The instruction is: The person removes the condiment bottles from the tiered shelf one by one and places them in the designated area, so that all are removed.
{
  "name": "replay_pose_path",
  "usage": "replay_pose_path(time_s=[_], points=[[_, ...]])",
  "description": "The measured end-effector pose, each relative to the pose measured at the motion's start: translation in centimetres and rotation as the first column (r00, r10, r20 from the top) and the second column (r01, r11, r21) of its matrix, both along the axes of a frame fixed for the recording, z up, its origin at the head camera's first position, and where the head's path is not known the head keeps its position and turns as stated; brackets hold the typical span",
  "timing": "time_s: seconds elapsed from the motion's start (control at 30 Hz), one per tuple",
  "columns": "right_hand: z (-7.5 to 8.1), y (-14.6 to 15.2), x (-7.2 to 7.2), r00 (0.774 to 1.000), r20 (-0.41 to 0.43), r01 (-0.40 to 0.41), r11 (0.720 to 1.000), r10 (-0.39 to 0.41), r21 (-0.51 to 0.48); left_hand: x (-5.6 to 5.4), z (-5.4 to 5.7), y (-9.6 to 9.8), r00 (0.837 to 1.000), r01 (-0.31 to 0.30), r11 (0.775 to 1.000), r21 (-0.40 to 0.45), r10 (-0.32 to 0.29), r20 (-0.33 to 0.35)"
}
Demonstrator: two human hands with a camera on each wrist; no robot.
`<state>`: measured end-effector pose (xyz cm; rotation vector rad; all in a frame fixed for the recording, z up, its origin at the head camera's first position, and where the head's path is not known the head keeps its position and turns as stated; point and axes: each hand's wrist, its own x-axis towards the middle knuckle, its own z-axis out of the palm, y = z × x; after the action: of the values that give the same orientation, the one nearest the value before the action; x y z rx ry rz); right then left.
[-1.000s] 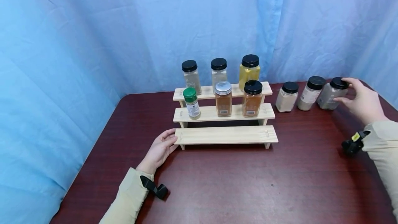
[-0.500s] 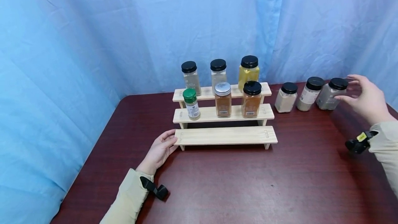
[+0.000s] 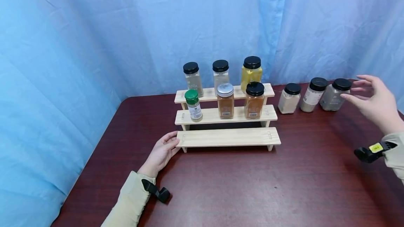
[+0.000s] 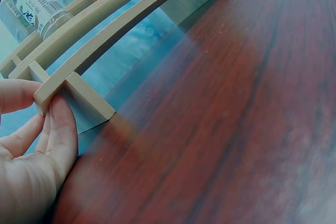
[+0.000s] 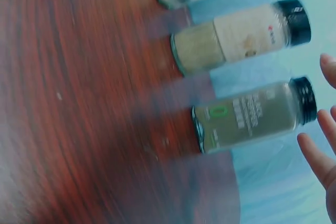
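My left hand [image 3: 162, 150] pinches the left end of the lowest step of a three-step wooden spice rack [image 3: 228, 137]. In the left wrist view, thumb and fingers of the left hand [image 4: 44, 140] meet at that board's corner. My right hand [image 3: 377, 101] hovers just right of a grey pepper jar [image 3: 335, 95] with a black lid, fingers spread and holding nothing. The right wrist view shows its fingertips [image 5: 310, 148] close to the lid of the pepper jar [image 5: 257, 114]. Left of that jar stand a labelled spice jar [image 3: 311, 95] and a beige powder jar [image 3: 289, 99].
On the rack's middle step are a green-capped shaker [image 3: 194, 106], a silver-lidded jar [image 3: 225, 101] and a black-lidded orange jar [image 3: 254, 101]. Three black-lidded jars, including a yellow one [image 3: 251, 74], stand on the top step. A blue curtain [image 3: 195, 20] hangs behind the dark table [image 3: 240, 185].
My right hand has let go of the pepper jar's lid and drawn away to the right. The left hand keeps its hold on the rack.
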<state>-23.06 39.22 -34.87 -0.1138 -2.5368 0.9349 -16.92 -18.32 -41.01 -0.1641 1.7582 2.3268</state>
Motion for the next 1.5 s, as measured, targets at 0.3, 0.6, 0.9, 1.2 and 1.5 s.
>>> replay_pose_path(time_s=[0.3, 0.6, 0.9, 1.2, 1.5], points=[[-0.5, -1.6, 1.6, 0.992, -0.082, -0.107, 0.982, 0.095, -0.153, 0.1, -0.1, 0.0, 1.0, 0.005, 1.0, 0.0, -0.005, -0.001], [-1.1, -3.2, 2.7, 0.968, -0.164, -0.224, 0.949, 0.19, -0.222, 0.2, -0.1, 0.0, 1.0, 0.009, 1.0, -0.016, -0.01, -0.006], [-0.3, -6.1, 4.5, 0.931, -0.215, -0.351, 0.885, 0.295, -0.307, 0.1, 0.0, 0.0, 1.0, 0.02, 1.0, -0.018, -0.02, -0.007], [-0.5, -8.1, 4.9, 0.884, -0.265, -0.453, 0.844, 0.385, -0.288, 0.1, 0.2, 0.0, 1.0, 0.018, 1.0, 0.005, -0.018, -0.008], [-0.9, -10.3, 4.9, 0.844, -0.263, -0.532, 0.794, 0.468, -0.293, 0.0, 0.1, 0.0, 1.0, 0.011, 1.0, 0.014, -0.011, -0.006]])
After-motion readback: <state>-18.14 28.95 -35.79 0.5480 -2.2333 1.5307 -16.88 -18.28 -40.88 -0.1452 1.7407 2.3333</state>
